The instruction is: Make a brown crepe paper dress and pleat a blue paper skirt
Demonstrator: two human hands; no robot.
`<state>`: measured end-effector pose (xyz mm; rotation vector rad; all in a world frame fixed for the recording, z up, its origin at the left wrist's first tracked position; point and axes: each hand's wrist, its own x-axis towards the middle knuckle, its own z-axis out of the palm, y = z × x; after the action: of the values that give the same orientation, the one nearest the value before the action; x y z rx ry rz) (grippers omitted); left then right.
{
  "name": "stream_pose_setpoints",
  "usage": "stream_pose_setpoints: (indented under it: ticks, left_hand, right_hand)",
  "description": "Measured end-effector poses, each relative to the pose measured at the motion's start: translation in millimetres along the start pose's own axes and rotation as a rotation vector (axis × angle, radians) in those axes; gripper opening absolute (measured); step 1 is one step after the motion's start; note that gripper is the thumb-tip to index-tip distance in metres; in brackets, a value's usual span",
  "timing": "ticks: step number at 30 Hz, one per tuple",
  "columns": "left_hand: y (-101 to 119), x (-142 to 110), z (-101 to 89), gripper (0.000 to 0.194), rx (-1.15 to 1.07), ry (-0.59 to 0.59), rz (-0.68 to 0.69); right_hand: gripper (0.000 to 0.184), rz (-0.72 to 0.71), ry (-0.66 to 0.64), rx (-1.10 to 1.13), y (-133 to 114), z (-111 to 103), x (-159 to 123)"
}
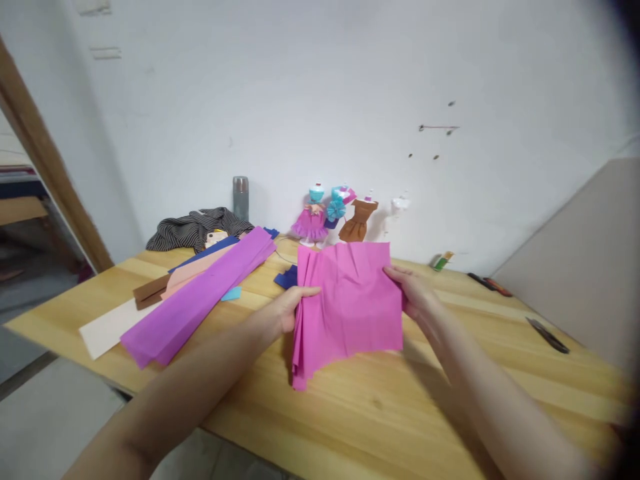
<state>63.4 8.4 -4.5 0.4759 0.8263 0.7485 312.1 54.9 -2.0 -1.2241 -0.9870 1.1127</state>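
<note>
A sheet of pink crepe paper (357, 307) is stretched upright between my hands, above the table. Several folds bunch together at its left side, where my left hand (295, 307) pinches it with the thumb in front. The sheet's right edge is gripped by my right hand (407, 290), thumb in front and the other fingers partly hidden behind. Right behind the sheet stand small mannequins, one in a purple ruffled dress (311, 223), one in a brown dress (359, 220), and one with a blue flower (335, 209).
Folded purple paper (200, 297) lies on the wooden table (380, 413) at left, over brown, peach, white and blue pieces. Behind are a striped cloth (185, 230) and a flask (241, 199). Scissors (549, 335), a cutter (490, 285) and a green spool (442, 261) are at right.
</note>
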Motion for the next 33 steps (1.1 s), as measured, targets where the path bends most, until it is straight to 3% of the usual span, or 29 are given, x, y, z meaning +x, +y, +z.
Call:
stream_pose_setpoints:
  ticks: [9,14,23,30,33]
  left_hand:
    - [1.5,6.8,-7.0,0.031,-0.018,0.011,0.118]
    - [2.0,8.5,-7.3,0.037,-0.027,0.034,0.146]
    - [3.4,3.6,-5.5,0.037,-0.048,-0.035,0.116]
    - [3.5,2.4,-4.2,0.033,-0.057,0.099,0.169]
    - [5.2,4.5,-6.3,0.033,-0.058,0.146,0.177]
  right_hand:
    - [0.007,0.14,0.039,0.084,-16.4,-0.3,-7.0]
    - [0.009,0.229,-0.162,-0.009,-11.1,8.6,-15.0]
    - [0.009,0.209,-0.218,-0.012,-4.1,19.4,-21.0]
    - [0.008,0.154,-0.239,-0.01,-5.4,28.7,-29.0]
    - [0.007,0.07,-0.19,-0.015,-8.7,30.0,-31.6]
